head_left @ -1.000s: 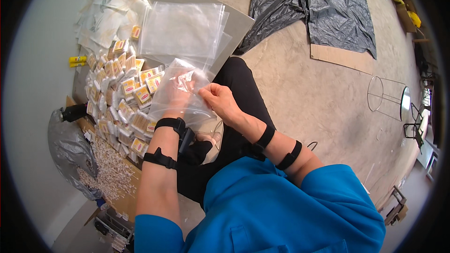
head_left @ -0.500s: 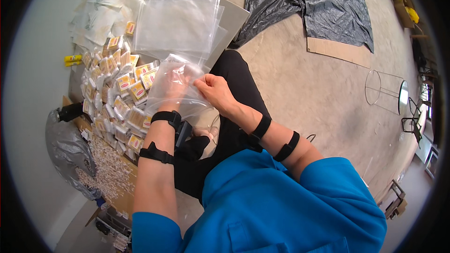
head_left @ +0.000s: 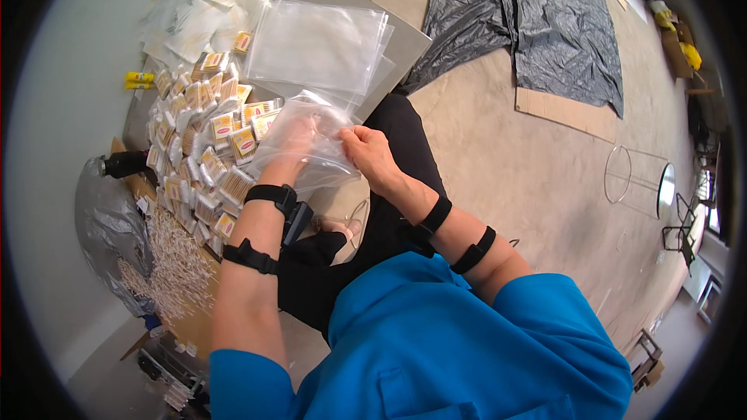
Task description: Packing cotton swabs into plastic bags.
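Note:
My left hand [head_left: 294, 138] reaches inside a clear plastic bag [head_left: 327, 118], up to about the wrist. Its fingers show only hazily through the film and look stretched out, with nothing visible in them. My right hand [head_left: 370, 157] pinches the bag's right edge between thumb and fingers. The bag hangs above my lap, close to the table's near edge. Just left of it lies a big heap of small clear packs of cotton swabs [head_left: 222, 126] with yellow labels. Beyond the bag, a stack of flat clear plastic bags [head_left: 315, 43] rests on a grey board.
Loose cotton swabs [head_left: 175, 264] are piled at the table's near left, beside a grey plastic sack [head_left: 113, 225]. Yellow tubes [head_left: 140, 80] lie by the wall. Crumpled whitish sheeting [head_left: 202, 8] covers the far left. Black plastic sheeting [head_left: 564, 39] and cardboard [head_left: 564, 114] lie on the floor at right.
The view has turned slightly, so the table things appear farther right. My left hand stays inside the bag and my right hand keeps its pinch on the edge.

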Demonstrator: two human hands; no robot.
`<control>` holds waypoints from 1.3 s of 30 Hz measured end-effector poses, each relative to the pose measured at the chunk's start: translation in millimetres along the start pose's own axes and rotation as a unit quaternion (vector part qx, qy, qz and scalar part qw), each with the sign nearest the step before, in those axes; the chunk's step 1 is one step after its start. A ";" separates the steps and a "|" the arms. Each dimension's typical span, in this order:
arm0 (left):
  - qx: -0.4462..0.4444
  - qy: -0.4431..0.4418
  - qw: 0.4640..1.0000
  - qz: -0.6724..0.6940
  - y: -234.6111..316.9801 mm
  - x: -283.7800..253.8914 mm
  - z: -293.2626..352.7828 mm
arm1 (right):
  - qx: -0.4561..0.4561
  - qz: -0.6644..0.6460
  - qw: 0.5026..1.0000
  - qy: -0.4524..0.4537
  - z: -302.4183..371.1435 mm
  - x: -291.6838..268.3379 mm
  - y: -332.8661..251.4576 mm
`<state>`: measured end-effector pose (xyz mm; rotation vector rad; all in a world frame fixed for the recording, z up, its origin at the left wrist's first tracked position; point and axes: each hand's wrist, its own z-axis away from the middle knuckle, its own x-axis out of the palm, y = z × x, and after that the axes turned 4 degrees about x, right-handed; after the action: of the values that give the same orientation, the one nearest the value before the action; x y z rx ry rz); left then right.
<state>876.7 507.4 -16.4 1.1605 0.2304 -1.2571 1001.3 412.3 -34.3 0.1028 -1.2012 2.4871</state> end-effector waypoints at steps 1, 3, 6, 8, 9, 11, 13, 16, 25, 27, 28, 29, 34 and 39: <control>-0.019 -0.010 0.999 -0.042 -3.4 -0.5 5.1 | -0.005 -0.010 1.000 0.006 -1.0 2.1 0.5; -0.045 -0.012 0.996 -0.078 -8.1 -7.4 19.2 | 0.003 -0.041 0.999 0.000 -2.1 1.0 -0.8; 0.116 -0.061 0.976 -0.172 -3.7 -33.3 55.8 | 0.019 -0.100 0.995 -0.001 -3.1 -3.7 -1.2; 0.246 -0.054 0.957 -0.145 22.7 -62.1 84.5 | 0.055 -0.120 0.991 -0.003 -5.4 -12.2 -3.8; 0.240 -0.044 0.960 -0.139 27.6 -68.8 98.1 | 0.053 -0.147 0.988 -0.022 -4.8 -17.3 -5.5; 0.260 0.123 0.958 0.001 28.6 -71.0 123.9 | 0.044 -0.195 0.978 -0.061 4.1 -20.8 -15.9; 0.185 0.307 0.932 0.046 39.3 -50.0 146.5 | 0.045 -0.198 0.977 -0.068 14.0 -20.7 -25.0; 0.036 0.513 0.826 0.230 16.8 8.1 160.1 | 0.022 -0.150 0.987 -0.057 24.8 -18.1 -31.2; -0.169 0.388 0.664 0.616 34.9 47.6 107.1 | -0.384 0.300 0.869 0.087 86.7 18.6 -57.9; -0.121 0.421 0.651 0.620 33.1 59.3 98.4 | -0.385 0.259 0.885 -0.045 91.4 39.8 -67.0; -0.077 0.452 0.644 0.612 26.0 71.4 92.5 | -0.373 0.300 0.871 -0.108 101.0 60.0 -78.7; -0.019 0.476 0.634 0.609 16.6 94.9 85.1 | -0.319 0.337 0.866 -0.185 100.8 74.9 -80.6; -0.044 0.130 0.695 0.706 -16.7 130.3 130.1 | -0.182 0.677 0.682 -0.207 1.8 113.7 -2.0; -0.158 0.229 0.683 0.676 -74.9 131.0 176.4 | -0.252 0.549 0.795 0.042 -33.8 137.7 75.3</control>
<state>786.6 299.8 -68.3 0.9220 -0.0830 0.4059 849.6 437.1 -80.5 -1.1505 -2.2777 2.7750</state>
